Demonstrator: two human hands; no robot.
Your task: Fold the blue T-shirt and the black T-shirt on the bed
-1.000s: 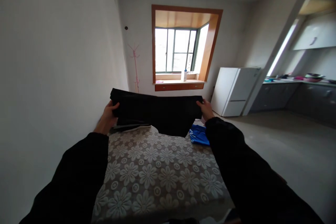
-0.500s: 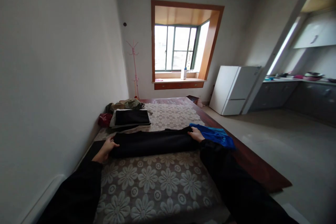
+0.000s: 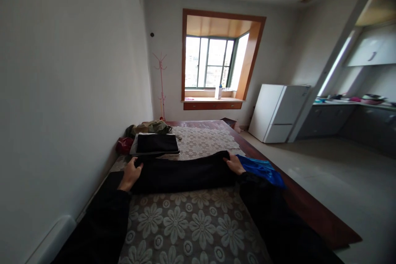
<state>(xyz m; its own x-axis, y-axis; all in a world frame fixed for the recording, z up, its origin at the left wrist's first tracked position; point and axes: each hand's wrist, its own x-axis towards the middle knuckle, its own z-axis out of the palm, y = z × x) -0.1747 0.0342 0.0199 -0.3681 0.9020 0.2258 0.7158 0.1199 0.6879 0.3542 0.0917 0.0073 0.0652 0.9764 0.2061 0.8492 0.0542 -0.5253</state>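
Both hands grip the long black folded cloth garment [image 3: 184, 172] at its two ends: left hand [image 3: 130, 173] closed on the left end with thumb on top, right hand [image 3: 235, 164] closed on the right end, fingers curled over the edge. Garment lies flat across the bed [image 3: 312, 214], stretched sideways between the hands, resting on the grey bedspread with white flower pattern [image 3: 188, 222]. Both forearms in black sleeves reach forward from the bottom of the view. Just right of the right hand, touching the garment's end, lies a crumpled bright blue cloth [image 3: 262, 169] near the bed's dark red wooden edge. Beyond the garment, near the left wall, sits a neat stack of folded clothes with a black piece on top [image 3: 157, 143]; behind it a rumpled olive-green garment [image 3: 152, 126], and beside it on the left a dark red bundle [image 3: 123, 144]. A white lace cover [image 3: 206, 140] spreads over the far part of the bed. Past the bed: pink coat stand [image 3: 161, 86] in the corner, wood-framed bay window [image 3: 216, 60] with a white bottle [image 3: 219, 91] on the sill, white fridge [image 3: 278, 111] to the right, grey kitchen counter [image 3: 349, 117] far right.
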